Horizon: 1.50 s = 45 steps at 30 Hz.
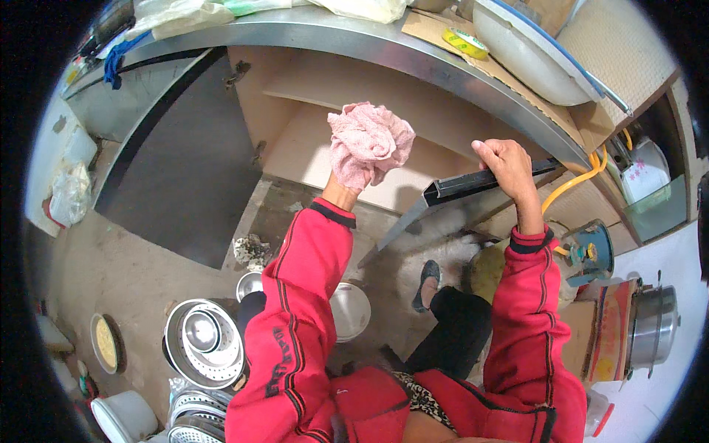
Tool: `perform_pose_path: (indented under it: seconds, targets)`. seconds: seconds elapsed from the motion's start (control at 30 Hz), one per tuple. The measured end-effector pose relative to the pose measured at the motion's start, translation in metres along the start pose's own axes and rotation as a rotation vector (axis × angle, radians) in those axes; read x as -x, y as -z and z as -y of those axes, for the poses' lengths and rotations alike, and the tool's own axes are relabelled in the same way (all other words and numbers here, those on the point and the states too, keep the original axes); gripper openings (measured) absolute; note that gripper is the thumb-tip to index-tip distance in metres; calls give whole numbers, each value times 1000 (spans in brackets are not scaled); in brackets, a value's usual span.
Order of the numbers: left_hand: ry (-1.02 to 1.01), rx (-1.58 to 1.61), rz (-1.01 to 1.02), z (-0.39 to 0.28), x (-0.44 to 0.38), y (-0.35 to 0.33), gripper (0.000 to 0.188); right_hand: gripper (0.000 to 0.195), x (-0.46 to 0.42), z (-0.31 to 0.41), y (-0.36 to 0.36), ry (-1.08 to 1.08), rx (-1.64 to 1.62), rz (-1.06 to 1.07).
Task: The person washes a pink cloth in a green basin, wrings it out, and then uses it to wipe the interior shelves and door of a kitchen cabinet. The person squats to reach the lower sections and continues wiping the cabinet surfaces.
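A crumpled pink cloth covers my left hand, held up before the opening of a low cabinet. The fingers are hidden under the cloth. My right hand rests on the black top edge of an open cabinet door, fingers curled over it and thumb pointing left. Another dark cabinet door stands open at the left. A pale shelf runs across the inside of the cabinet.
Steel steamer pots and a white bucket stand on the floor at lower left. A gas cylinder with a yellow hose is at right. A large basin and yellow tape roll lie on the counter.
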<state>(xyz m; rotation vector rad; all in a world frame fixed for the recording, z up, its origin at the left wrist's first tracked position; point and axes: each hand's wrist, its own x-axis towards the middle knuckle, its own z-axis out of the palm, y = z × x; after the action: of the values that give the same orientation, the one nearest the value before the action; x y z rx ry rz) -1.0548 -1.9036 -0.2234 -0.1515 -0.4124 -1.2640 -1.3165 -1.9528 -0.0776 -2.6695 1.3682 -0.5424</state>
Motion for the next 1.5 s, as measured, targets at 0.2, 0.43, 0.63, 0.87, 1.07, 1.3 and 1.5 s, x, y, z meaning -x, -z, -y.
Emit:
perform_pose_path:
  seconds: [0.2,0.43,0.63,0.87,1.07,1.3,1.5]
  targets:
    - [-13,-249,87,7,-22,-1,37,53,-3,15,-4,-28,-53,23]
    - [153,158,-33,20,-9,86,35,49,3,6,-3,-56,-330,44]
    - [11,58,-257,38,24,103,30,46,9,18,-2,-257,-391,23]
    - [25,123,-202,24,11,93,30,48,5,12,-7,-173,-323,12]
    - [-62,-61,-247,35,-8,97,28,46,3,25,-17,-146,-353,-38]
    - [-1057,-1295,-493,-39,-97,61,38,46,6,28,-15,-141,-387,-20]
    - [-1018,-2092,-921,-127,-156,61,37,48,15,15,-12,-82,-335,-37]
